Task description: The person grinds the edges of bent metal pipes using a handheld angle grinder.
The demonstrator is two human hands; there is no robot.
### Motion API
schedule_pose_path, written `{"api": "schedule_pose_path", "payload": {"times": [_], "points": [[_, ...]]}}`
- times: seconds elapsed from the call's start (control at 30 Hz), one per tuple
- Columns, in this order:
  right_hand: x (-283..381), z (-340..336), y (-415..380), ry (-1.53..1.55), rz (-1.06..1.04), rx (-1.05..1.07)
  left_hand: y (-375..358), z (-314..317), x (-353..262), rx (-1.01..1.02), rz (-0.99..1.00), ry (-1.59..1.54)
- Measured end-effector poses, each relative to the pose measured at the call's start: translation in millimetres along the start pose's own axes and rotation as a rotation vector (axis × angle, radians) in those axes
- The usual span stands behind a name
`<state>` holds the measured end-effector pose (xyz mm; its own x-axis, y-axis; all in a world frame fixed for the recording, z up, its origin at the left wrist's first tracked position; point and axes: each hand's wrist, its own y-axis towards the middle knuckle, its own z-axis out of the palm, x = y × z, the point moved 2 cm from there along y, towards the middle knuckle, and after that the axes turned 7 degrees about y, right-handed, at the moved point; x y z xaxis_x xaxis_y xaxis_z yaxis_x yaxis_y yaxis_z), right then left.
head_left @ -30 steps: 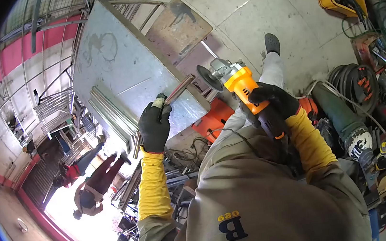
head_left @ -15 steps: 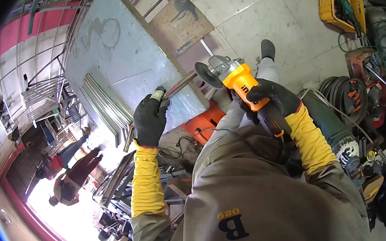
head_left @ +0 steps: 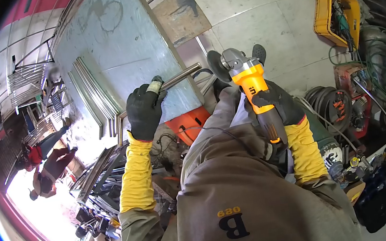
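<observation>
A dark glove covers my left hand, its fingers wrapped round a metal tube. The tube crosses the corner of the grey-blue worktable, and its free end juts past the edge. My right hand, also gloved, grips a yellow and black angle grinder by its body. The grinder's disc stands just right of the tube's end, with a small gap between them. A power cord runs across my lap.
Bent metal tubes lie on the worktable's left side. An orange-red object is below its corner. At right are a yellow crate of tools, coiled hose and a green cylinder. Two people are at far left.
The grinder has shifted slightly right and upright, and its disc has come away from the tube's end. My left hand keeps its hold on the tube. The whole view has shifted a little.
</observation>
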<state>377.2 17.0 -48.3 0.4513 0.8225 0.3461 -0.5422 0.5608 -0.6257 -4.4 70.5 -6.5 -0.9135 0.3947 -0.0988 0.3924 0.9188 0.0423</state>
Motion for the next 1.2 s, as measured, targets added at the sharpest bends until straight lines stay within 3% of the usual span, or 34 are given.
{"api": "schedule_pose_path", "payload": {"times": [0.17, 0.47, 0.87, 0.93, 1.03, 1.07, 1.13, 1.2], "points": [[13, 9, 10, -0.139, -0.005, -0.026, -1, 2, -2, -0.022, 0.002, 0.013], [14, 12, 19, -0.088, 0.014, 0.014, 0, -1, -4, -0.037, -0.002, -0.004], [9, 19, 17, -0.196, -0.051, -0.050, -1, -2, 1, 0.123, -0.157, -0.228], [7, 23, 16, -0.188, -0.065, -0.063, 6, -10, 1, 0.449, -0.500, -0.435], [-1, 16, 12, -0.148, -0.094, -0.089, 9, -18, -1, 0.500, -0.564, -0.500], [-4, 12, 10, -0.111, -0.107, -0.104, 4, -17, 1, 0.501, -0.564, -0.499], [0, 12, 4, -0.102, -0.086, -0.096, -6, -16, 1, 0.276, -0.315, -0.421], [4, 11, 0, -0.099, -0.066, -0.093, -17, -14, -1, 0.228, -0.308, -0.444]]}}
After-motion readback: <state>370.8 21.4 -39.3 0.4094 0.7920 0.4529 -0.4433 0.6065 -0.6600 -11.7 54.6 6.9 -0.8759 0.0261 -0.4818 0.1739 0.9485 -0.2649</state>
